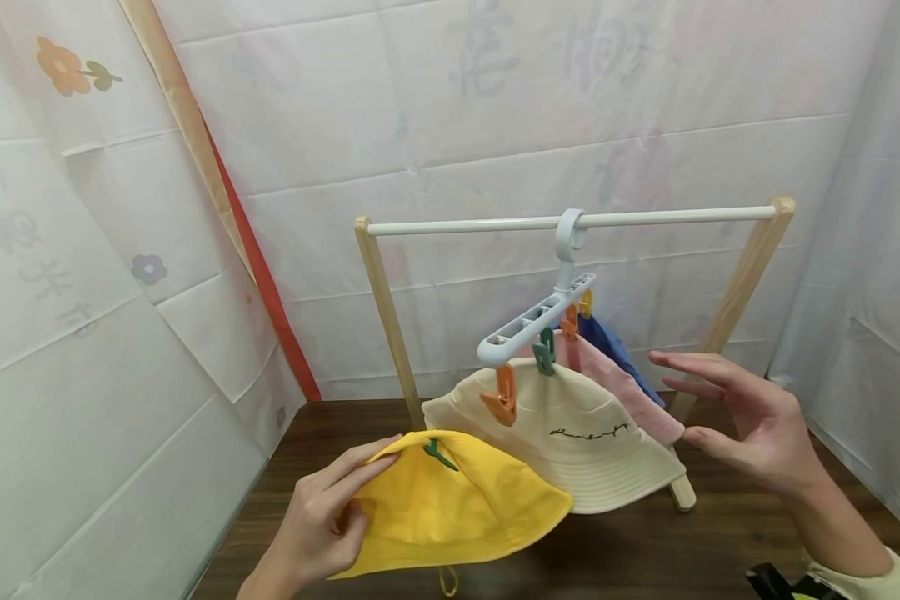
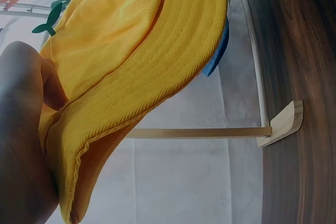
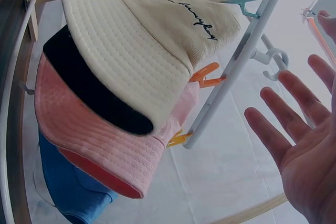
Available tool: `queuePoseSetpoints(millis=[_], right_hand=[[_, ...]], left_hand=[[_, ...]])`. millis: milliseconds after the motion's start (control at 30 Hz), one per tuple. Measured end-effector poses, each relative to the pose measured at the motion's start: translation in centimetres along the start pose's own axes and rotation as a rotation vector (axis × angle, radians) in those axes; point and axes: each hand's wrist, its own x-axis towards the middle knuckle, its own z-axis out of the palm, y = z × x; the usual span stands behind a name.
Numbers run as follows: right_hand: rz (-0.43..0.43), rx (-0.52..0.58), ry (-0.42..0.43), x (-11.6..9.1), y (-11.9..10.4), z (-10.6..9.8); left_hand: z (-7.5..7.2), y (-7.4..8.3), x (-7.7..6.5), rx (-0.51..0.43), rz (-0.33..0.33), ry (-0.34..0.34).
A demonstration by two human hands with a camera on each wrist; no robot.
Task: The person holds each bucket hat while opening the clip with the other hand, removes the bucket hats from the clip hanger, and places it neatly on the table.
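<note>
My left hand (image 1: pixel 318 508) grips the left side of a yellow bucket hat (image 1: pixel 457 508), which has a green sprout on its crown and a cord loop below. The yellow hat overlaps a cream bucket hat (image 1: pixel 592 458) in the head view. A green clip (image 1: pixel 544 350) holds the cream hat under a pale hanger (image 1: pixel 536 321). Behind hang a pink hat (image 3: pixel 110 129) and a blue hat (image 3: pixel 79 182). An orange clip (image 1: pixel 502 396) dangles at the hanger's near end, with no hat in it. My right hand (image 1: pixel 750 417), fingers spread, holds nothing and is right of the hats.
The hanger hooks over a white rod (image 1: pixel 465 225) between wooden legs (image 1: pixel 386 308), standing on a dark wooden table (image 1: pixel 330 442). Pale printed cloth (image 1: pixel 330 133) surrounds it at the back and sides. A red strip (image 1: pixel 258 267) runs down the back left corner.
</note>
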Motion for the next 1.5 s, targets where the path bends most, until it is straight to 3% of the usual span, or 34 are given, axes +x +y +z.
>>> queuePoseSetpoints(millis=[933, 1500], right_hand=[[0.083, -0.096, 0.002, -0.5, 0.5, -0.1], [0.373, -0.289, 0.139, 0.3, -0.8, 2.0]], left_hand=[[-1.5, -0.7, -0.5, 0.018, -0.034, 0.006], [-1.7, -1.0, -1.2, -0.008, -0.105, -0.024]])
